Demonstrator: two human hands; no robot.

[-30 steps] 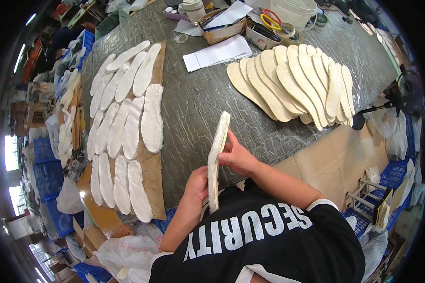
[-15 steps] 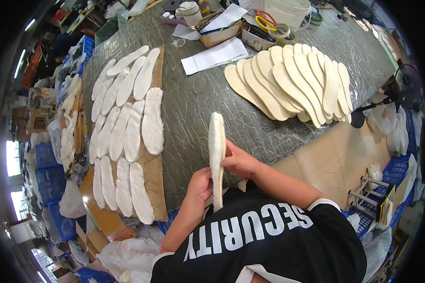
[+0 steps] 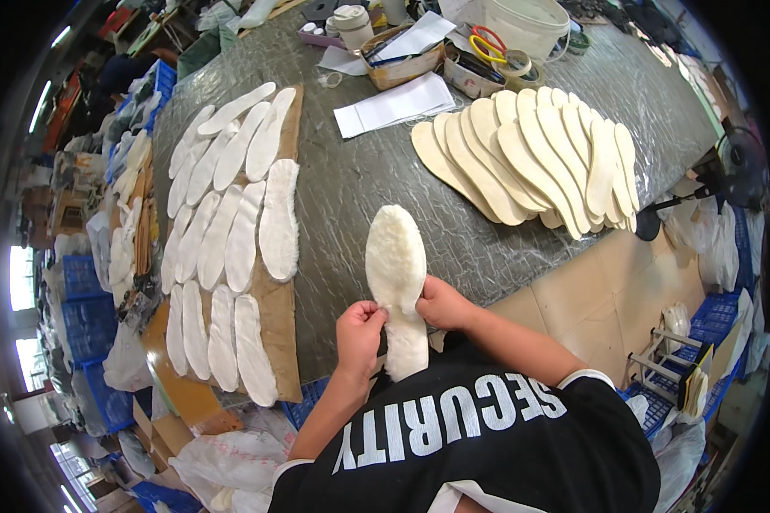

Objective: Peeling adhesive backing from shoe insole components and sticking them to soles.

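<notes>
Between my two hands I hold a cream fleecy insole (image 3: 396,261) upright near the table's front edge, its fluffy face showing. My left hand (image 3: 361,332) pinches its left edge at the narrow middle. On the opposite edge, a little higher, my right hand (image 3: 445,303) grips it with the fingers curled behind. To the left, several white insoles (image 3: 229,235) lie in rows on a brown board (image 3: 278,342). At the right of the table, a fanned pile of cream insoles (image 3: 530,158) overlaps.
Folded white paper (image 3: 393,104) lies at the back of the dark table (image 3: 342,188). Behind it stand a box of tools (image 3: 402,70), scissors (image 3: 488,43), tape rolls (image 3: 519,64), a white bucket (image 3: 526,26) and a lidded cup (image 3: 352,26). Right of me stands a blue crate (image 3: 714,321).
The insole has turned from edge-on to show its fluffy face. Both hands have shifted with it, my right hand slightly to the right and lower.
</notes>
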